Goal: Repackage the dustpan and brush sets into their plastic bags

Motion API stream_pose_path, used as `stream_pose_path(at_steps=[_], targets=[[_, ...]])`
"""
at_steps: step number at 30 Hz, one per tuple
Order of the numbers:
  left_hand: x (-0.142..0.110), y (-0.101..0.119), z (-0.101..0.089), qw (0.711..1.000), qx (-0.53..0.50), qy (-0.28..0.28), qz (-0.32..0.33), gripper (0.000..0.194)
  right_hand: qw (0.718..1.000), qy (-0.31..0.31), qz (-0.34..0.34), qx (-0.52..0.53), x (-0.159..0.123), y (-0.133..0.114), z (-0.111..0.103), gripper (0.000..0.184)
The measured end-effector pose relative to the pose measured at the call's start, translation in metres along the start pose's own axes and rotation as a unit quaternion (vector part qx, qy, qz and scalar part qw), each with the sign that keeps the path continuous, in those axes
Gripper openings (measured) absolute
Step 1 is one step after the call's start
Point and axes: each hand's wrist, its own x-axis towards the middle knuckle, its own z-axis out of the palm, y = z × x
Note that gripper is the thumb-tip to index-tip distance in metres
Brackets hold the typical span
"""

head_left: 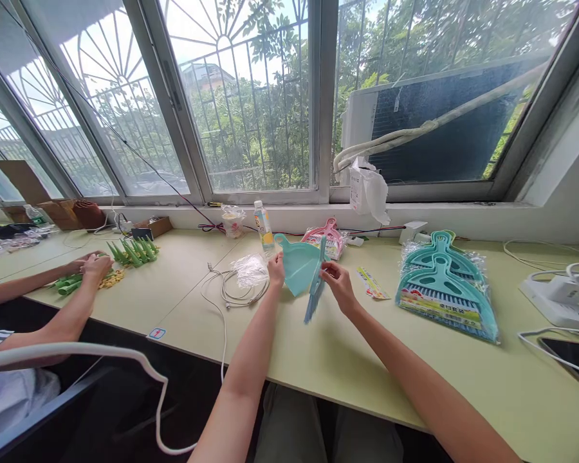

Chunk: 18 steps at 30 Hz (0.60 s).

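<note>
My left hand [275,269] grips the edge of a small teal dustpan [297,263], holding it tilted above the pale green table [347,360]. My right hand [336,281] pinches a small teal brush [315,287] that hangs down beside the dustpan, touching its right edge. A crumpled clear plastic bag [249,269] lies just left of my left hand. A printed paper label [372,283] lies right of my right hand.
Packaged teal brush-and-dustpan sets [444,287] are stacked at the right, a pink set [329,238] lies behind. A drink bottle [264,227], a white cable [231,292], a power strip [557,296] and a phone [574,357] are on the table. At left, another person's hands [92,265] handle green pieces [134,251].
</note>
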Motion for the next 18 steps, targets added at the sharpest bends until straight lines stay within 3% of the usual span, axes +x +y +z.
stream_pose_path(at_steps=[4,8,13,18], targets=[[0.005,-0.002,-0.007,0.990,0.077,-0.115,-0.018,0.051,0.982,0.082,-0.039,-0.168,0.012,0.000,-0.026,0.041],[0.003,-0.007,-0.017,0.966,0.176,-0.189,-0.024,0.049,0.917,0.075,-0.012,-0.392,0.021,0.007,-0.053,0.041],[0.003,-0.008,-0.031,0.929,0.316,-0.195,-0.012,0.046,0.807,0.005,0.058,-0.588,0.023,0.017,-0.065,0.029],[0.004,-0.008,-0.033,0.888,0.419,-0.188,0.019,0.037,0.756,-0.039,0.097,-0.646,0.024,0.025,-0.070,0.035]])
